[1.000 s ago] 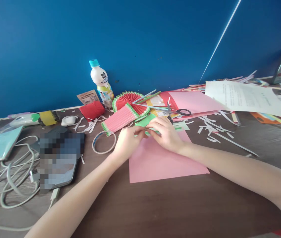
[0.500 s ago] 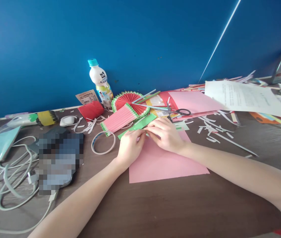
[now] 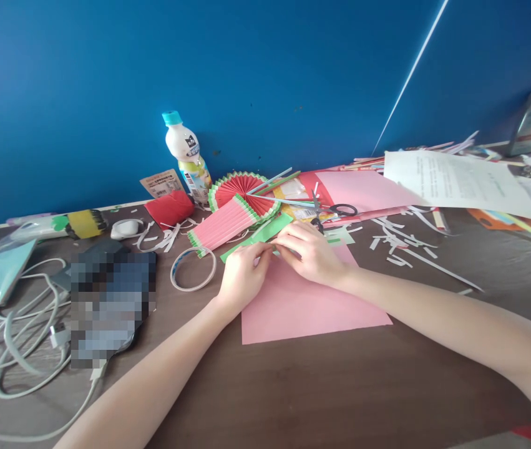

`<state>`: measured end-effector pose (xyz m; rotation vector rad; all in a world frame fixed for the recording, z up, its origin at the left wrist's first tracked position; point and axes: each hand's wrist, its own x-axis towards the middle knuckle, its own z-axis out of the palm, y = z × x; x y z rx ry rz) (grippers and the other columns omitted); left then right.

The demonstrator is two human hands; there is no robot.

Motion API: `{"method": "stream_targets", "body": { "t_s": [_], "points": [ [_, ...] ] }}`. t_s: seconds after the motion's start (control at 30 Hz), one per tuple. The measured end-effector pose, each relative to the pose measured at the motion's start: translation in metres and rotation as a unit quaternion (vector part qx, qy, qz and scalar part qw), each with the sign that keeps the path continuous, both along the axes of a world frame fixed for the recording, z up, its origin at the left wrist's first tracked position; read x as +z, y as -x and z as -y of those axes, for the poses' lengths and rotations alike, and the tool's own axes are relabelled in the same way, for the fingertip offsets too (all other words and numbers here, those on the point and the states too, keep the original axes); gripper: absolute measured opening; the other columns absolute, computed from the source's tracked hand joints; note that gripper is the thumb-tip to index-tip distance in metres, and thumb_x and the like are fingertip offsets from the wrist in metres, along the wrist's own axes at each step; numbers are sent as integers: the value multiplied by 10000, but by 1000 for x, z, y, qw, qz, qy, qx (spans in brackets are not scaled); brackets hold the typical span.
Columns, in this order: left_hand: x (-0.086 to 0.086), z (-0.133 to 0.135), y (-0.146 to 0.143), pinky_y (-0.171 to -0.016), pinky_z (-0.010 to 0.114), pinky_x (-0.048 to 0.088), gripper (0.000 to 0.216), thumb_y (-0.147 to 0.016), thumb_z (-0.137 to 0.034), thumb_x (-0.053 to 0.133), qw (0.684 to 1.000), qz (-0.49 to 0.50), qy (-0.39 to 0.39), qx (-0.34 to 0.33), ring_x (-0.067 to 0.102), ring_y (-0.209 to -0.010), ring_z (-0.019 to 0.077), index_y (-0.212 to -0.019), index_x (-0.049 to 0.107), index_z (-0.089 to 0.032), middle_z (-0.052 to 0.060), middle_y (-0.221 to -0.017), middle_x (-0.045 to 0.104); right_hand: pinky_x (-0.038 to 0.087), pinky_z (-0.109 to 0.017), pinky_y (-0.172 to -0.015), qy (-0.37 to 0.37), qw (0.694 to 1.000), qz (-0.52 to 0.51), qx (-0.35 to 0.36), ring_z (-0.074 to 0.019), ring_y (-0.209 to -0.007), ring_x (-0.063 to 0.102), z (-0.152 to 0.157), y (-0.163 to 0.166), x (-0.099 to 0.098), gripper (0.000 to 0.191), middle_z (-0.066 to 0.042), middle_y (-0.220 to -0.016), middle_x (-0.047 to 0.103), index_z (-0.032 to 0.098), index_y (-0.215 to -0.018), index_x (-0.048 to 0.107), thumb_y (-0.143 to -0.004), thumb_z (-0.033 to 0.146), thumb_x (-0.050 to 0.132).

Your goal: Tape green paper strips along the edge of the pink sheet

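A sheet of pink paper (image 3: pixel 312 312) lies on the brown table. Over its far left part my left hand (image 3: pixel 245 274) and my right hand (image 3: pixel 311 254) meet, thumbs and fingertips pinched together. Whatever lies between those fingertips is hidden or too small to name. Just beyond them is a green paper strip (image 3: pixel 258 237). A pleated pink paper piece with green edges (image 3: pixel 222 223) rests against a round red paper fan (image 3: pixel 239 187). Left of my left hand lies a roll of tape (image 3: pixel 174 274), and scissors (image 3: pixel 342 210) sit beyond my right hand.
A bottle (image 3: pixel 189 156) stands by the blue wall. On the left are a phone (image 3: pixel 146 265) and tangled white cables (image 3: pixel 10 337). White paper scraps (image 3: pixel 399 240) and a printed sheet (image 3: pixel 462 181) lie to the right.
The whole view has shifted slightly, so things appear a little further left. Both hands keep their pinched pose at nearly the same place over the pink paper.
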<state>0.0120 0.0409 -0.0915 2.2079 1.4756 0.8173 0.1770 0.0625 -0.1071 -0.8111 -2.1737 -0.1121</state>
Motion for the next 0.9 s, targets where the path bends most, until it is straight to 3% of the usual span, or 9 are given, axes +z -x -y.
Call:
{"method": "stream_targets", "body": {
  "t_s": [0.33,0.57,0.73,0.9],
  "points": [
    [-6,-2,0,-657,255,434,171,-816,-148,483,997,-10,-82,2,621,-665,166,-775,646,-179,19,-714,693,407,-309,-664,-18,1000,-1,4,-174,-731,501,1,0,0,159,-59,-740,594,155,-784,596,-863,153,458],
    [-5,-1,0,-657,252,439,188,-817,-151,466,998,14,-60,-3,632,-692,169,-773,648,-174,28,-743,699,411,-303,-658,-13,1000,-10,8,-169,-715,495,-1,1,-2,146,-52,-735,576,167,-774,567,-857,143,450],
    [0,1,-2,-658,243,446,191,-799,-157,463,998,53,-18,10,639,-717,169,-792,653,-180,22,-761,707,415,-304,-682,38,996,-82,13,-161,-729,514,-3,0,-2,147,-42,-742,570,176,-747,544,-858,150,451],
    [3,1,-2,-668,228,450,187,-786,-169,448,993,109,30,17,648,-750,161,-733,627,-178,10,-749,706,423,-283,-664,134,971,-191,-45,-157,-759,525,-11,-5,-1,154,-33,-764,554,190,-729,527,-853,177,436]
  ]
}}
